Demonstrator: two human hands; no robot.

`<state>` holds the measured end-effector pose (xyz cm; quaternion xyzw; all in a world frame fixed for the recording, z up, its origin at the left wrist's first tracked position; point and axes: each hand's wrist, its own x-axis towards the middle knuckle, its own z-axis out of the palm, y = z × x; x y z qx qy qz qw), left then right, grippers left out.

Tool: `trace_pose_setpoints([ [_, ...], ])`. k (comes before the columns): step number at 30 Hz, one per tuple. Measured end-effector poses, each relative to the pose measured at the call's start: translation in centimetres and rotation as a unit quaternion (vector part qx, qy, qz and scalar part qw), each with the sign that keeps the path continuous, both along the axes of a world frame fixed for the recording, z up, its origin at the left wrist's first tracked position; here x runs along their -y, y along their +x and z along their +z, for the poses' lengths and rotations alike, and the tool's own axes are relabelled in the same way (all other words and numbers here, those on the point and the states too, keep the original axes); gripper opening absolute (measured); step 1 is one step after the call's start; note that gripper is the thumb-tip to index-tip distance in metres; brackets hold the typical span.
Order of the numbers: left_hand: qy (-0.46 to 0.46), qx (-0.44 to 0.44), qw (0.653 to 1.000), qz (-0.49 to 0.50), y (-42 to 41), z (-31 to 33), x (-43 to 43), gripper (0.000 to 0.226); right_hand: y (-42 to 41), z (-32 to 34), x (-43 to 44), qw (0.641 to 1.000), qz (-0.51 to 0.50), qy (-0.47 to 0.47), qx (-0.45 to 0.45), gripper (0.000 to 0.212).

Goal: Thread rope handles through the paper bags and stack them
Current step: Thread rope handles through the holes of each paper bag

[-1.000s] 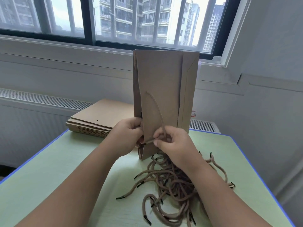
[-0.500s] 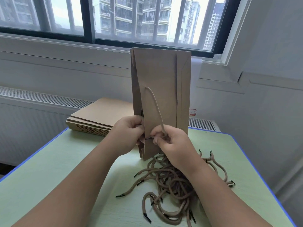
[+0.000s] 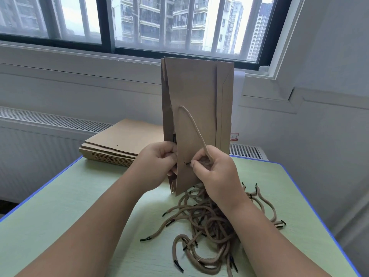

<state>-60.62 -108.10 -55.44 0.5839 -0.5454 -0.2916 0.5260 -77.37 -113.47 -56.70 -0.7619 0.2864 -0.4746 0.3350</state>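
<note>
Head view: left hand grips the upright bag; right hand pinches the rope tip at its hole.

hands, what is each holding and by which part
Left hand grips the bag by its lower left edge; right hand pinches the rope near its black tip.

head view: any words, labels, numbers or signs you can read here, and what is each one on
No text can be read.
Red and white sticker on the wall behind the bag: print too small and blurred to read.
Bag and stack: no print shows.
</note>
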Motion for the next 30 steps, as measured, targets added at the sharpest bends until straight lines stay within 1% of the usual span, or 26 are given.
trace_pose_setpoints([
  [7,-0.005,0.003,1.000,0.000,-0.22,0.17,-0.24,0.029,0.20,-0.20,-0.24,1.000,0.007,0.015,0.024,0.014],
  [14,-0.003,0.020,1.000,0.003,-0.21,0.03,-0.14,0.027,0.29,-0.15,-0.31,1.000,-0.005,0.017,0.021,0.017],
  [20,-0.005,0.023,1.000,0.005,-0.22,-0.01,-0.16,0.026,0.34,-0.31,-0.22,1.000,-0.013,0.013,0.009,0.016],
  [25,-0.011,0.025,1.000,-0.003,-0.40,-0.06,-0.18,0.028,0.22,-0.51,-0.13,0.999,-0.031,-0.010,-0.007,0.016],
  [30,-0.010,0.045,0.999,-0.010,-0.09,-0.26,-0.01,0.032,0.55,-0.85,-0.01,1.000,-0.014,0.001,-0.020,0.015],
])
